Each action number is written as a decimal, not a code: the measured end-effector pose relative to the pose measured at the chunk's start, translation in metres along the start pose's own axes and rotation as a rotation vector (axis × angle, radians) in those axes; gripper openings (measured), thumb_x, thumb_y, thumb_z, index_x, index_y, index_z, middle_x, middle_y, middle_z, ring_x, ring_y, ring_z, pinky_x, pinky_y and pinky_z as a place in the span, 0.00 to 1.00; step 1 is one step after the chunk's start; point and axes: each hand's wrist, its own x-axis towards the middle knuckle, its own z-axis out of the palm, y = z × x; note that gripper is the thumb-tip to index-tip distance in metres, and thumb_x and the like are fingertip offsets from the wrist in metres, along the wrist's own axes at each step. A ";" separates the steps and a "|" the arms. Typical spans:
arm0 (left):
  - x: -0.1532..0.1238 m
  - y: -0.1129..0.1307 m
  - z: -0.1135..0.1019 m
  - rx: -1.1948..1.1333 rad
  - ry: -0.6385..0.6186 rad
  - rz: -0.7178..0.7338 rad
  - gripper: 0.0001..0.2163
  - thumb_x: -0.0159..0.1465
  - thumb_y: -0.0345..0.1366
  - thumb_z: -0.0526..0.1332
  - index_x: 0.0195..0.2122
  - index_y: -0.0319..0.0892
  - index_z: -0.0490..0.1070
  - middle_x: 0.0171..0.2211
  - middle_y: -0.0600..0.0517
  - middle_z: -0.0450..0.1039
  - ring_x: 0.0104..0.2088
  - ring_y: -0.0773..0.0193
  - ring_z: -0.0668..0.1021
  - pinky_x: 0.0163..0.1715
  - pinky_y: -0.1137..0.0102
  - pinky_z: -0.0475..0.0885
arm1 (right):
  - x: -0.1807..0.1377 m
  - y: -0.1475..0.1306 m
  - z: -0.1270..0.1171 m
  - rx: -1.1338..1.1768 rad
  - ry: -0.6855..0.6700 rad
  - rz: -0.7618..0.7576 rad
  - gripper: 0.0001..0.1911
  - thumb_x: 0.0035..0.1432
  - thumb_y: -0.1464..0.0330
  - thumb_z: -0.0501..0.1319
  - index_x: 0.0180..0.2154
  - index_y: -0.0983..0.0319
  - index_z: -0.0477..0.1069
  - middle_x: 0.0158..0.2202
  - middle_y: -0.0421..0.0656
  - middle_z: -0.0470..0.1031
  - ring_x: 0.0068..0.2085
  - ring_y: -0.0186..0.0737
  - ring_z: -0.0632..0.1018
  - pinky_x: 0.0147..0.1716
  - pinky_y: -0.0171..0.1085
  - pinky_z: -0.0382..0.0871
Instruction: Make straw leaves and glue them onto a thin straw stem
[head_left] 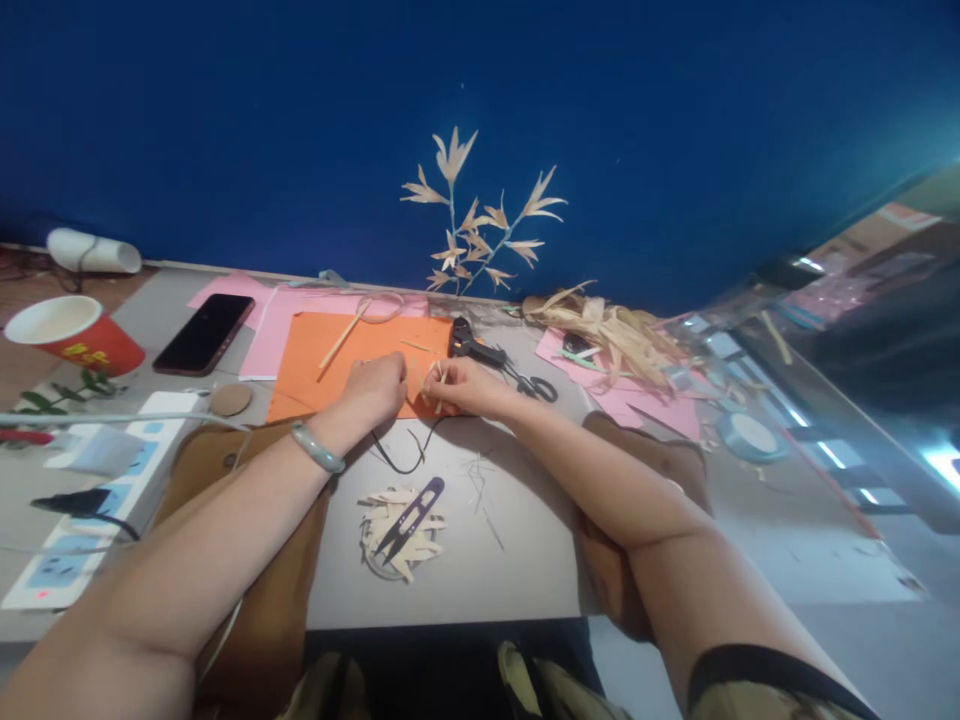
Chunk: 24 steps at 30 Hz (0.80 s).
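My left hand [377, 385] and my right hand [463, 385] meet at the near edge of an orange sheet [360, 350]. Both are closed in a pinch on a thin pale straw strip [441, 378] held between them. A dark wire [409, 455] trails from the hands down onto the grey table [465, 560]. I wear a pale green bangle [318, 447] on my left wrist. Thread snips [411, 512] lie on a small pile of cut straw pieces [401, 530] nearer to me.
Black pliers [472, 345] and scissors [534, 385] lie right of the orange sheet. A heap of dried straw [615, 335] covers pink paper at right. A phone [204, 333], red paper cup [71, 335] and cork coaster [229, 400] sit left. A straw leaf branch [480, 225] stands against the blue wall.
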 end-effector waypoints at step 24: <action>0.002 -0.013 0.002 -0.130 0.112 0.146 0.14 0.61 0.31 0.52 0.42 0.45 0.77 0.41 0.45 0.75 0.44 0.52 0.77 0.45 0.59 0.68 | -0.012 -0.011 -0.009 -0.026 0.001 0.134 0.16 0.60 0.73 0.57 0.50 0.66 0.69 0.25 0.38 0.78 0.16 0.27 0.73 0.16 0.25 0.60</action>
